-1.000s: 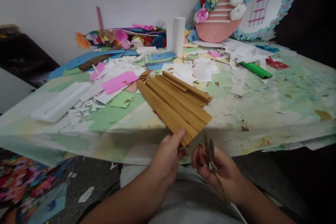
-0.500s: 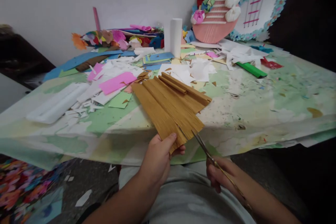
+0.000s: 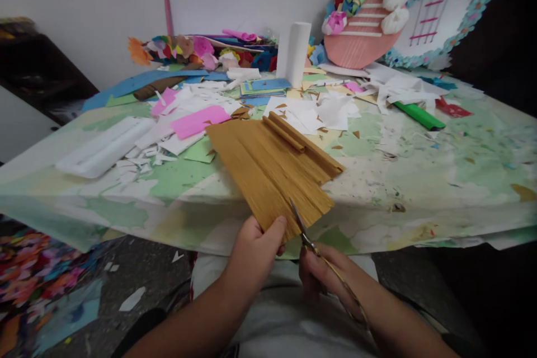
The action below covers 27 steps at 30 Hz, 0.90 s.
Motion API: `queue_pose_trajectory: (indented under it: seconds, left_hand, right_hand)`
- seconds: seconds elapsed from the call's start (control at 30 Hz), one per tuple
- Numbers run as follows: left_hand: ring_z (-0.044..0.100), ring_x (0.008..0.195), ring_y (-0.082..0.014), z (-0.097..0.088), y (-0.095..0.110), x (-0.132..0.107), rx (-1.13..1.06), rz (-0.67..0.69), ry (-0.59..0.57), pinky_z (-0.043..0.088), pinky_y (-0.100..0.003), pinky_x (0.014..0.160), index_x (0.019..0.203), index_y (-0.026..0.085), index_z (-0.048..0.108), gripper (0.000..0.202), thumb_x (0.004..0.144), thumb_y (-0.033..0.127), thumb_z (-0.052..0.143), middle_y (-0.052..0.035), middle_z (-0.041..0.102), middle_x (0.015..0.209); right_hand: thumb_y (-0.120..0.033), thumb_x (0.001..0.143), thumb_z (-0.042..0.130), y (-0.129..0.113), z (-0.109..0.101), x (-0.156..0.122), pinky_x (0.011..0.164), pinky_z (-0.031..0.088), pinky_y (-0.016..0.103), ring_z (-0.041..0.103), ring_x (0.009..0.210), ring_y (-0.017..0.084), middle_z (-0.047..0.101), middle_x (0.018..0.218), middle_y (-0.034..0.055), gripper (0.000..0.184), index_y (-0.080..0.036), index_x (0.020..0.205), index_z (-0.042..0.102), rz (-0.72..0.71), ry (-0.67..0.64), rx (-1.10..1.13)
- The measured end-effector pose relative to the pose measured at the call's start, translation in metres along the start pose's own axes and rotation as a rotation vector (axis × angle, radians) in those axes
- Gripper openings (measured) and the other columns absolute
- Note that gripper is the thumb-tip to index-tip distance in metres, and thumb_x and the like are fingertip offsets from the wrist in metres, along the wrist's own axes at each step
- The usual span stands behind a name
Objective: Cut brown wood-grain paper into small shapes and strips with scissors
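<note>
My left hand (image 3: 258, 251) pinches the near edge of a sheet of brown crepe paper (image 3: 268, 173), thumb on top and fingers underneath. The sheet slants from the table out over its front edge, with creases running along it and a rolled part on its far right side. In my right hand (image 3: 331, 274) is a pair of scissors (image 3: 308, 241), fingers closed round the handles. One blade lies over the near edge of the paper, just right of my left thumb. The other blade is mostly hidden.
White paper scraps (image 3: 197, 106), a pink piece (image 3: 201, 121) and a white plastic tray (image 3: 104, 148) lie on the left of the table. A white roll (image 3: 298, 55) stands behind. Paper flowers (image 3: 201, 50) and a decorated pink guitar shape (image 3: 361, 47) are at the back.
My right hand has moved left with the scissors, from the paper's right corner to beside my left thumb. The whole view has shifted slightly.
</note>
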<state>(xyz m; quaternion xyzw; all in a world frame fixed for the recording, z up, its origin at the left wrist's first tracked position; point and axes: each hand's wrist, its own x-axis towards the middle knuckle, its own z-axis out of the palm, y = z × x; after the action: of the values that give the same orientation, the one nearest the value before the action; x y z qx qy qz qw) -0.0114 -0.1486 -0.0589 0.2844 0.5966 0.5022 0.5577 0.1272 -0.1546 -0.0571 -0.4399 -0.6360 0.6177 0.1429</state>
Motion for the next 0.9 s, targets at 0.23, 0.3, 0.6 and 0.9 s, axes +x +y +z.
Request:
queue_pose_trajectory:
  seconds: [0.23,0.3,0.6,0.9]
  left_hand:
    - [0.035,0.037,-0.0049,-0.009,0.003,0.005,0.011,-0.061,-0.079,0.027,-0.017,0.033,0.056,0.016,0.049,0.010,0.060,0.024,0.054,0.0050,0.043,0.044]
    - [0.035,0.035,-0.0047,-0.011,0.007,0.007,-0.016,-0.101,-0.114,0.026,-0.016,0.032,0.054,0.015,0.049,0.008,0.057,0.021,0.053,0.0047,0.043,0.044]
    - [0.036,0.031,-0.0046,-0.013,0.015,0.008,-0.187,-0.143,-0.169,0.024,-0.016,0.029,0.049,0.014,0.049,0.006,0.051,0.017,0.053,0.0045,0.045,0.039]
    - [0.058,0.064,-0.0178,-0.016,0.009,0.016,-0.313,-0.060,0.079,0.046,-0.028,0.059,0.076,0.009,0.057,0.028,0.056,0.027,0.063,-0.0058,0.063,0.067]
  right_hand:
    - [-0.059,0.075,0.029,0.004,0.003,0.008,0.053,0.033,0.023,0.040,0.054,0.009,0.043,0.057,-0.0013,0.047,-0.016,0.061,0.043,-0.030,0.056,-0.047]
    - [-0.058,0.075,0.031,0.005,0.003,0.007,0.054,0.034,0.024,0.040,0.056,0.010,0.043,0.058,-0.0013,0.045,-0.016,0.062,0.044,-0.029,0.061,-0.045]
    - [-0.045,0.076,0.041,0.000,0.008,0.010,0.055,0.033,0.022,0.039,0.057,0.009,0.042,0.062,-0.0020,0.030,-0.015,0.076,0.046,0.022,-0.017,0.109]
    - [-0.042,0.074,0.043,0.018,0.008,0.001,0.059,0.037,0.025,0.043,0.065,0.013,0.047,0.070,0.0014,0.029,-0.015,0.083,0.048,-0.001,0.051,-0.057]
